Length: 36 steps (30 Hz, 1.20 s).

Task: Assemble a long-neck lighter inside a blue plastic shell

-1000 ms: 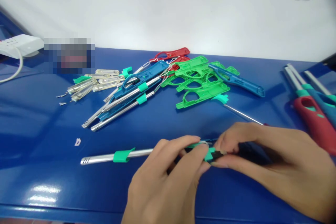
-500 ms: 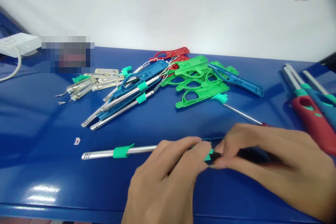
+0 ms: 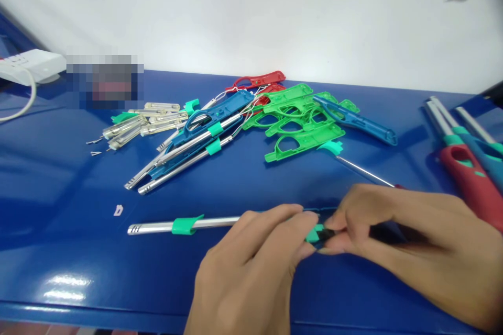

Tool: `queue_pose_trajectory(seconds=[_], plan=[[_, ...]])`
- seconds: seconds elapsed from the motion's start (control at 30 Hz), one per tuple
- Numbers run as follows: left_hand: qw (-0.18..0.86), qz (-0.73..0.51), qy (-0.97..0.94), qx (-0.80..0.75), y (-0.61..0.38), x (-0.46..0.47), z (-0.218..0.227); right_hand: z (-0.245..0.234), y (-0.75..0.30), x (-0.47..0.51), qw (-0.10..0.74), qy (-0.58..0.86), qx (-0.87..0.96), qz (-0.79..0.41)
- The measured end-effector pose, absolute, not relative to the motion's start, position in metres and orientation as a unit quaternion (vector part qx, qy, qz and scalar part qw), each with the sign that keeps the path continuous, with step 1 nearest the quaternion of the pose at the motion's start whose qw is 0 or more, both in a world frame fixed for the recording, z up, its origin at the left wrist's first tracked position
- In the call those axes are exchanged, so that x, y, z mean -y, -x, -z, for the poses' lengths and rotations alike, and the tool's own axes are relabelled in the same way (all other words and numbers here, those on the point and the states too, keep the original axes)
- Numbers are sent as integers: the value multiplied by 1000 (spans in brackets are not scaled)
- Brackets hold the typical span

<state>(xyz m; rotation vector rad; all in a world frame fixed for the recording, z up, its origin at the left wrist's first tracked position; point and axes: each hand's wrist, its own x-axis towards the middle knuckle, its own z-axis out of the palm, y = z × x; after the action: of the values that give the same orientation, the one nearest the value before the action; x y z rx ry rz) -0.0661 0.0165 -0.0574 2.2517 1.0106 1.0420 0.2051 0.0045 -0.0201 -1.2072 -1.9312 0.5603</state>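
Observation:
Low in the middle, my left hand [image 3: 251, 267] is closed over a partly assembled long-nozzle lighter. Its metal tube [image 3: 218, 223] sticks out to the left and carries a teal collar [image 3: 184, 225]. Behind the fingers shows a thin strip of blue casing; most of the body is hidden under my hand. A teal piece [image 3: 313, 234] peeks out by my left fingertips. Thumb and fingers of my right hand [image 3: 408, 241] pinch a small black part [image 3: 325, 233] against that teal piece. What else lies inside the right grip is hidden.
Behind lie metal tubes on blue casing halves [image 3: 220, 112], green casing halves [image 3: 310, 138], clear fuel tanks [image 3: 145, 123] and a red casing half [image 3: 259, 80]. A screwdriver [image 3: 365, 170] rests near my right hand. Lighters with red [image 3: 469, 183] and blue bodies lie right; a white scrap [image 3: 118, 210] left.
The view has shifted slightly, so everything appears a little further right. Both hands keep nearly the same grip, and a bit more of the teal piece shows between them.

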Motion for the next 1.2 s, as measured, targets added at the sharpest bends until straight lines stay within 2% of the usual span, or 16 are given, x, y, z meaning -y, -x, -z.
queue_pose_trajectory(seconds=[0.27,0.67,0.93,1.2], plan=[[229,-399,-810,-364,64,-17,59,24,-213,-7,345,445,801,-204],[213,-396,-814,-369,58,-15,63,32,-216,0,288,431,851,-84],[212,-396,-818,-359,61,-14,66,34,-215,-4,306,434,843,-84],[189,-394,-779,-450,54,-8,56,30,-212,-5,310,432,843,-85]])
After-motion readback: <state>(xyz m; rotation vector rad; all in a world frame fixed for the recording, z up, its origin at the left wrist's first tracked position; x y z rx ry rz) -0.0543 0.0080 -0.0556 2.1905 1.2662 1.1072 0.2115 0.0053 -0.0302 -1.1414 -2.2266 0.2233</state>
